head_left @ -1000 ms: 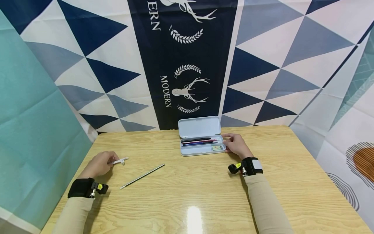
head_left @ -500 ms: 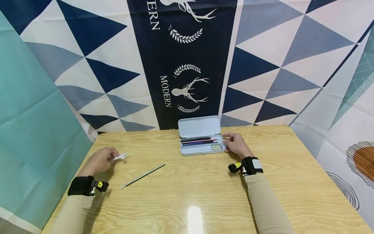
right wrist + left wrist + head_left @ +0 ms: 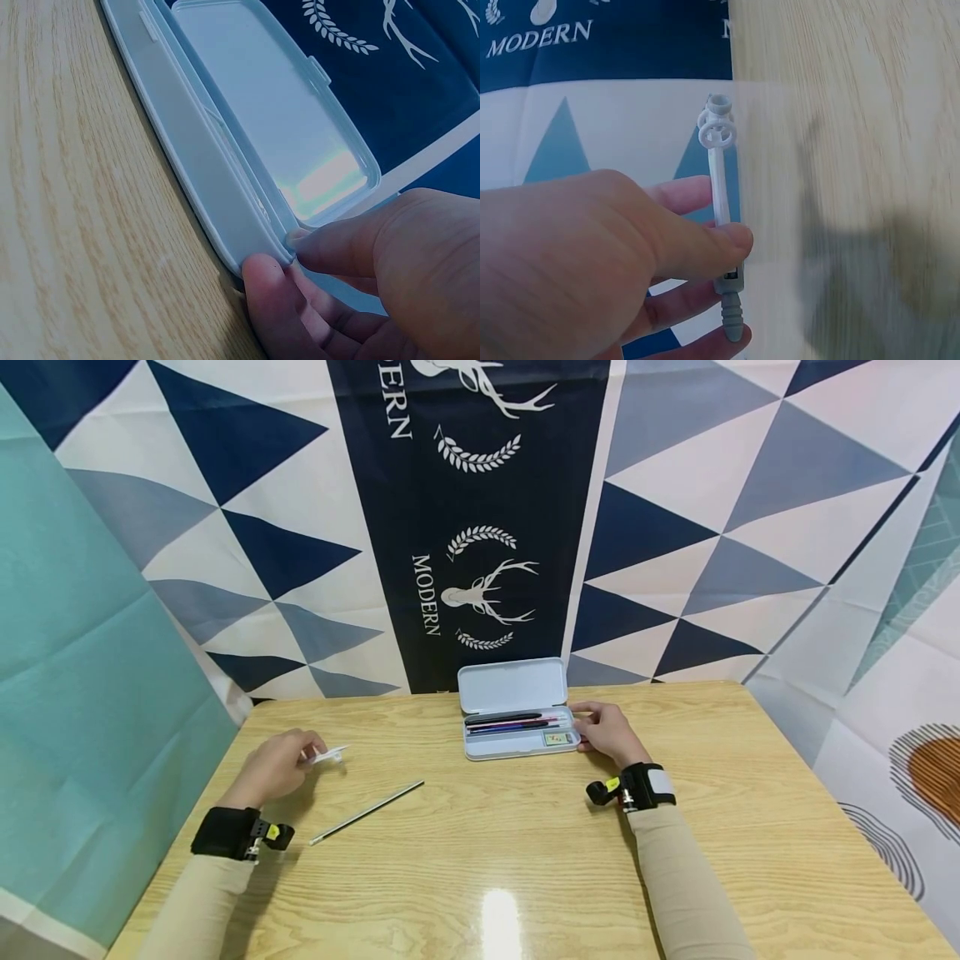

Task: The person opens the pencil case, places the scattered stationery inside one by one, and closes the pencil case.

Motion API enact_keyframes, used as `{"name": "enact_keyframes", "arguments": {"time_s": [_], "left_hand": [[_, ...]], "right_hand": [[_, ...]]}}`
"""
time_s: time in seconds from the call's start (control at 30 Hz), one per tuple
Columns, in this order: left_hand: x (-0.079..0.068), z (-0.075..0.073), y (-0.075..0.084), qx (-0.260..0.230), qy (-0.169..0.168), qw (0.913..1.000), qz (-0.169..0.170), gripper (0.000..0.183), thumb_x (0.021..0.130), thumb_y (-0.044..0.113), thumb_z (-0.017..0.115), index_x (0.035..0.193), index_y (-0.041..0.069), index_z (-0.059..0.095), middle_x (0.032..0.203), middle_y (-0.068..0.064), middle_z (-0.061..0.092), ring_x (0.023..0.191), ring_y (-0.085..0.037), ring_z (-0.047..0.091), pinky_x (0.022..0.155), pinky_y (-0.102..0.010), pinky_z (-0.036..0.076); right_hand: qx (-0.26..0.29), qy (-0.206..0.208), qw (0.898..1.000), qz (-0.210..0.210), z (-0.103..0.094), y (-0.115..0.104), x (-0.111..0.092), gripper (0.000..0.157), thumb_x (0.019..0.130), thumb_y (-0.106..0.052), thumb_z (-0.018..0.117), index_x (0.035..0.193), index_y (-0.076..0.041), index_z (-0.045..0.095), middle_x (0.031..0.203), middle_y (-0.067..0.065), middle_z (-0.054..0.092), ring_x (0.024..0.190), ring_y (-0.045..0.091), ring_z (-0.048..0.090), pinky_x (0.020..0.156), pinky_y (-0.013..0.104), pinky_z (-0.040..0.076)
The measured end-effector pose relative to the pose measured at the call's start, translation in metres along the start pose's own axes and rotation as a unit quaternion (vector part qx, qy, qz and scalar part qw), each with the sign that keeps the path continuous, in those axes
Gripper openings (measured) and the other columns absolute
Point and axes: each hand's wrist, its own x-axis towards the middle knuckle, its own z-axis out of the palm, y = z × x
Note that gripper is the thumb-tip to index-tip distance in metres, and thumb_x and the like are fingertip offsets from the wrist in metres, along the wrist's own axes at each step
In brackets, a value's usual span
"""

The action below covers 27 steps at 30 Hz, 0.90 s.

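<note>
My left hand (image 3: pixel 276 768) pinches a slim white pen-like stick (image 3: pixel 718 180) between thumb and fingers, over the table's left side. Small rings sit at its far end, and a grey ribbed tip (image 3: pixel 733 315) points down beside the lower fingers. At the back of the table lies an open light-blue pencil case (image 3: pixel 498 745), its lid (image 3: pixel 512 687) raised against the wall cloth. Several pens (image 3: pixel 504 724) and a small eraser-like block (image 3: pixel 557 738) are inside. My right hand (image 3: pixel 611 735) grips the case's right end, thumb on the rim and fingers against the outer wall.
A dark striped pencil (image 3: pixel 367 812) with a white end lies slantwise on the wooden table (image 3: pixel 570 877), right of the left hand. Patterned cloth (image 3: pixel 480 527) hangs directly behind the table's back edge. Teal cloth (image 3: pixel 82 693) borders the left side.
My left hand has risen forward and to the right, carrying the white stick. My right hand and the pencil case have stayed put.
</note>
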Motion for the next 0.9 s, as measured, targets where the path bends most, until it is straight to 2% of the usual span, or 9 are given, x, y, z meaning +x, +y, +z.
{"name": "enact_keyframes", "arguments": {"time_s": [0.37, 0.5, 0.9], "left_hand": [[0.005, 0.002, 0.028, 0.02, 0.037, 0.9986, 0.034, 0.027, 0.098, -0.01, 0.07, 0.114, 0.01, 0.079, 0.103, -0.008, 0.077, 0.086, -0.023, 0.071, 0.074, -0.044, 0.059], [0.008, 0.001, 0.039, 0.032, 0.047, 0.9968, 0.056, 0.029, 0.096, -0.01, 0.07, 0.113, 0.01, 0.08, 0.101, -0.009, 0.076, 0.085, -0.022, 0.07, 0.074, -0.043, 0.059], [0.016, 0.003, 0.08, 0.054, 0.066, 0.9897, 0.114, 0.028, 0.092, -0.011, 0.079, 0.108, 0.012, 0.08, 0.097, -0.005, 0.075, 0.085, -0.021, 0.072, 0.068, -0.036, 0.058]], "right_hand": [[0.003, -0.002, 1.0, -0.001, 0.0, 0.0, 0.0, 0.045, 0.115, -0.009, 0.057, 0.16, -0.001, 0.059, 0.11, 0.016, 0.062, 0.078, 0.011, 0.068, 0.064, 0.021, 0.063], [0.002, 0.0, 1.0, 0.001, 0.0, 0.0, 0.001, 0.045, 0.116, -0.008, 0.057, 0.16, -0.002, 0.059, 0.111, 0.016, 0.062, 0.079, 0.011, 0.068, 0.065, 0.02, 0.062], [-0.001, 0.001, 1.0, 0.0, 0.001, 0.001, 0.001, 0.045, 0.116, -0.009, 0.057, 0.16, -0.002, 0.059, 0.111, 0.016, 0.061, 0.079, 0.011, 0.068, 0.065, 0.021, 0.063]]}}
